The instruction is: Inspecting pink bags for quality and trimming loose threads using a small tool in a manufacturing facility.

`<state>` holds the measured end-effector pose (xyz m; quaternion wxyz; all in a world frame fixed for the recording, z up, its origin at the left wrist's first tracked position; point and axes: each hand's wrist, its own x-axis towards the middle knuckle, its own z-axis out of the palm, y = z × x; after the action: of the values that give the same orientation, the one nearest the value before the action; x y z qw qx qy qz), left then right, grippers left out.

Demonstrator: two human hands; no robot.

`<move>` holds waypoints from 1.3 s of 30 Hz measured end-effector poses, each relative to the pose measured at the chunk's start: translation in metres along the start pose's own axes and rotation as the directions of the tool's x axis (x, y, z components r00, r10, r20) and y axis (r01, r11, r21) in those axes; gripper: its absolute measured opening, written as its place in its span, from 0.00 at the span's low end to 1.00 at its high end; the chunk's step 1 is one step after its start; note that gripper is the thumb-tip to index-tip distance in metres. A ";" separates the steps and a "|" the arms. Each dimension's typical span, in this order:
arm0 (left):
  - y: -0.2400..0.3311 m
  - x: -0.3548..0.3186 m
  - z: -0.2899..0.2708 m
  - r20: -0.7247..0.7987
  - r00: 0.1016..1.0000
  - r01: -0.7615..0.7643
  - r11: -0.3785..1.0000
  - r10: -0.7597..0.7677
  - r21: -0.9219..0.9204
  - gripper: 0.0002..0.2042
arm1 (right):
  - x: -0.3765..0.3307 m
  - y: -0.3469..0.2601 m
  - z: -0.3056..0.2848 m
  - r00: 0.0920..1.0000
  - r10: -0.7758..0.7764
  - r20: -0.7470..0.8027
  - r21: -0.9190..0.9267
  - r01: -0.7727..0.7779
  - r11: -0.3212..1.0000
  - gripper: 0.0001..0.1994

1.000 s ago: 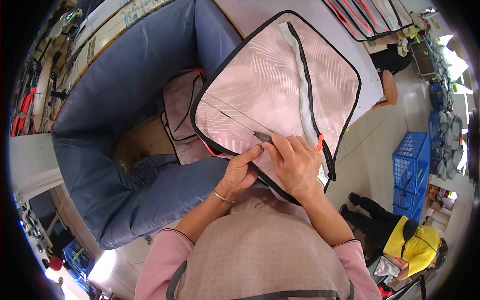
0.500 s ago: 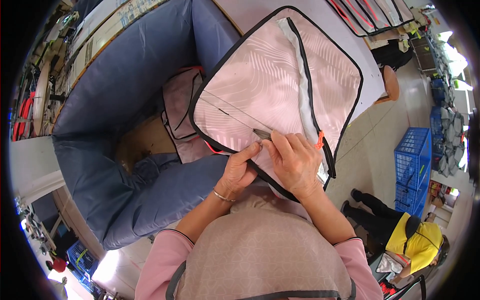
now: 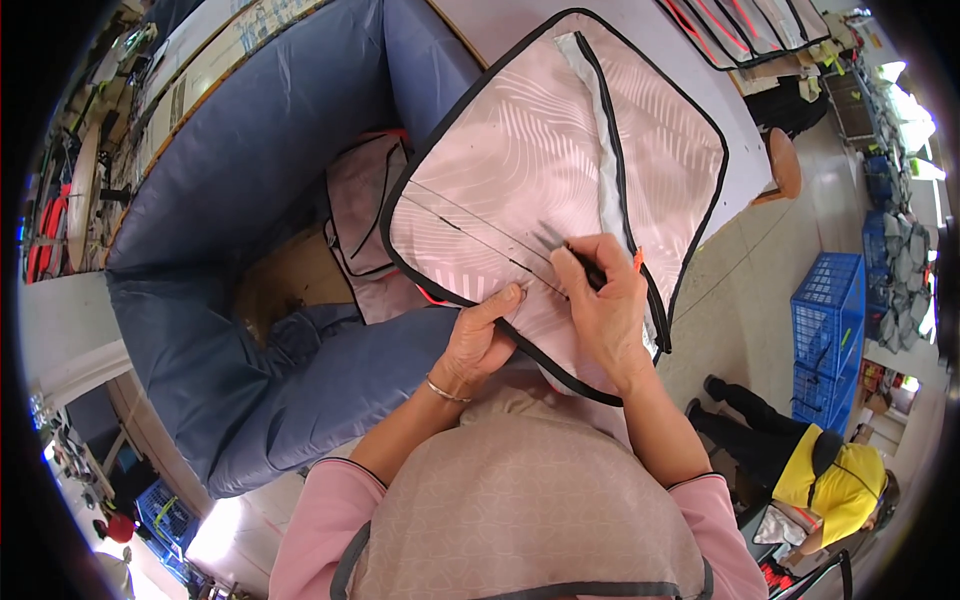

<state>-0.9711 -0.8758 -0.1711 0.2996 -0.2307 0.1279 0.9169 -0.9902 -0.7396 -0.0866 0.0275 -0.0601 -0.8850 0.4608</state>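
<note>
A pink patterned fabric panel [image 3: 500,150] with black bound edges lies before me, partly on the table. My left hand [image 3: 477,342] is closed on its near left edge, thumb on top and fingers underneath. In my right hand [image 3: 612,318] is a pair of thread snips [image 3: 549,238], their slightly blurred metal blades pointing up and left just over the fabric. Thin dark lines [image 3: 480,238], with short black bits, cross the panel between its left edge and my right hand. A black zipper [image 3: 611,130] runs down the panel, an orange pull [image 3: 639,260] near its lower end.
A padded blue cloth bin [image 3: 250,130] stands at my left, holding more pink pieces [image 3: 368,190]. Other panels [image 3: 745,30] lie at the table's far right. Blue crates [image 3: 826,335] stand on the floor at right, near a person in a yellow top [image 3: 845,485].
My right hand has lifted away from my left thumb, up and to the right, and the snips' blades have come into clearer view. My left hand stays in place.
</note>
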 end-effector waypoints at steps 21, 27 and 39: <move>0.005 0.000 -0.008 0.007 1.000 -0.016 0.996 0.015 0.088 0.14 | -0.014 0.005 -0.010 0.959 -0.284 0.019 -0.338 0.273 0.901 0.10; 0.008 0.001 -0.011 0.068 0.997 -0.029 0.995 0.022 0.101 0.14 | -0.008 0.013 -0.007 0.944 -0.328 0.026 -0.362 0.314 0.877 0.09; -0.033 0.008 -0.025 -0.205 0.820 -0.367 0.766 0.534 0.527 0.28 | 0.001 0.068 0.022 0.950 0.299 0.090 0.573 -0.295 0.765 0.10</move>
<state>-0.9485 -0.8552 -0.2000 0.0860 -0.2698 0.4462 0.8490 -0.9880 -0.7186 -0.1551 -0.0256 -0.1897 -0.6817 0.7062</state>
